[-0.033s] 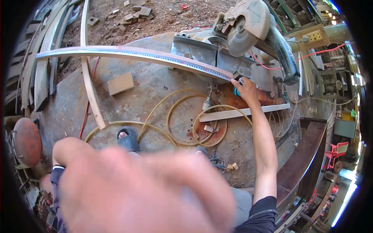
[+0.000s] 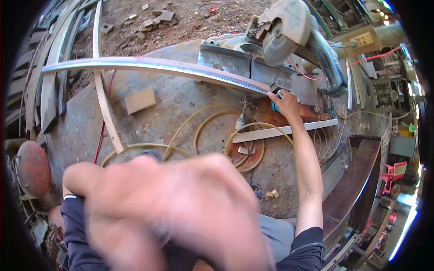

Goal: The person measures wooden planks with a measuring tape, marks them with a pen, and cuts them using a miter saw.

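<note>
My right hand is closed around a teal tape measure at the right end of a long wooden strip. The pulled-out tape blade runs along that strip toward its far left end. My left hand, large and smeared by motion, is raised close in the lower middle; its fingers cannot be made out clearly. A chop saw with a round blade stands just beyond the right hand, and the strip passes in front of its metal fence.
A wooden batten lies beneath the strip at left. Yellowish hose coils over the metal surface, near a pale wood piece and a wooden block. Stacked boards stand at far left, a rusty steel beam at right.
My left hand has shifted slightly up and now covers the sandals that showed before. The right hand and the tape stay almost where they were.
</note>
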The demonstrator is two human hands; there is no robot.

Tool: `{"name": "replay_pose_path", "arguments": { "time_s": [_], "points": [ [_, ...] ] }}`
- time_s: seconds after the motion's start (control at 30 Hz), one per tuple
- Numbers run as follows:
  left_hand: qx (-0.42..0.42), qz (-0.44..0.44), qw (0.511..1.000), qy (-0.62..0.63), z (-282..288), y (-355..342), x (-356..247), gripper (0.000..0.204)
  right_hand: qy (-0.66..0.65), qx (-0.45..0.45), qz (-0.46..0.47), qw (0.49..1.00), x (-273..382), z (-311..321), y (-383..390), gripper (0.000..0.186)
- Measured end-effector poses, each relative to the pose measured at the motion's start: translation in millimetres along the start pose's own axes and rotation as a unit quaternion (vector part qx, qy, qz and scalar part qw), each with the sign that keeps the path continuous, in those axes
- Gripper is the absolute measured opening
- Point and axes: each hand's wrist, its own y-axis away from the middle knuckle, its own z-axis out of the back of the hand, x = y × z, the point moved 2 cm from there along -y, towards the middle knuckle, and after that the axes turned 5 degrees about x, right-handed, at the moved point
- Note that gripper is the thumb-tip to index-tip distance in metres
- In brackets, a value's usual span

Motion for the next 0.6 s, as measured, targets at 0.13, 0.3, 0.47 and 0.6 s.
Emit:
{"name": "replay_pose_path", "arguments": {
  "time_s": [0.13, 0.3, 0.47, 0.6],
  "points": [
    [-0.006, 0.236, 0.856, -0.46, 37, 26, 70, 0.036, -0.019, -0.033, -0.017, 0.999, 29, -15, -22, 0.07],
    [0.046, 0.379, 0.598, -0.705, 172, 63, 154, 0.04, -0.061, 0.032, -0.035, 0.997, 24, -13, -33, 0.077],
    [-0.03, 0.155, 0.528, -0.834, 271, 17, 195, 0.044, -0.128, -0.01, -0.056, 0.99, 14, -16, -43, 0.081],
    [-0.161, 0.213, 0.63, -0.73, 298, -4, 242, 0.032, -0.155, -0.002, -0.079, 0.985, 11, -31, -46, 0.084]
  ]
}}
